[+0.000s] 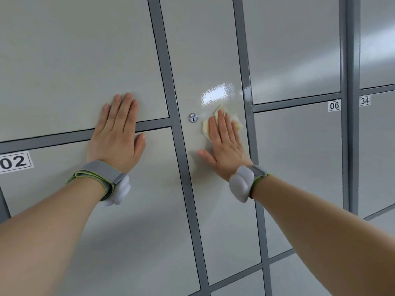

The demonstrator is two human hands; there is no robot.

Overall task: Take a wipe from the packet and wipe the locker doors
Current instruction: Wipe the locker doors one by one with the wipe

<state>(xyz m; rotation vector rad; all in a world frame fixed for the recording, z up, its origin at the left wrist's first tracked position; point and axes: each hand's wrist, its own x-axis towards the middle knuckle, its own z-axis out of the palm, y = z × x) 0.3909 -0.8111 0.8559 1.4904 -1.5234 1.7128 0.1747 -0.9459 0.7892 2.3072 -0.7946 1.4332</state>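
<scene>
– At centre of the locker bank, on the tall centre door (213,210): where does the wipe sit?
– Wipe (237,123) is pale yellow and crumpled. It lies flat against that door at 3 o'clock from the round lock (193,117), just beside it. Right hand (224,146) lies on top; wipe edges show past it at 12, 3 and 9 o'clock.
– Fingers there?
– Fingers (222,127) straight, pressed together, flat on the wipe, tips toward 12 o'clock. Thumb spread off toward 9 o'clock, on bare door.
– Other hand?
– Left hand (116,135) lies palm-flat at 9 o'clock from the lock. Its fingers are straight and close together on the upper-left door (74,60), and its palm lies across the grey frame bar (64,136). Label 02 (15,162) sits at 8 o'clock from it.
– Anything else noted?
– Left wristband (102,178) and right wristband (245,182) are grey, each with a white pod. Glare patch (213,95) at 12 o'clock from the wipe. Label 06 (334,105) and label 34 (364,100) out at 3 o'clock, well apart.
</scene>
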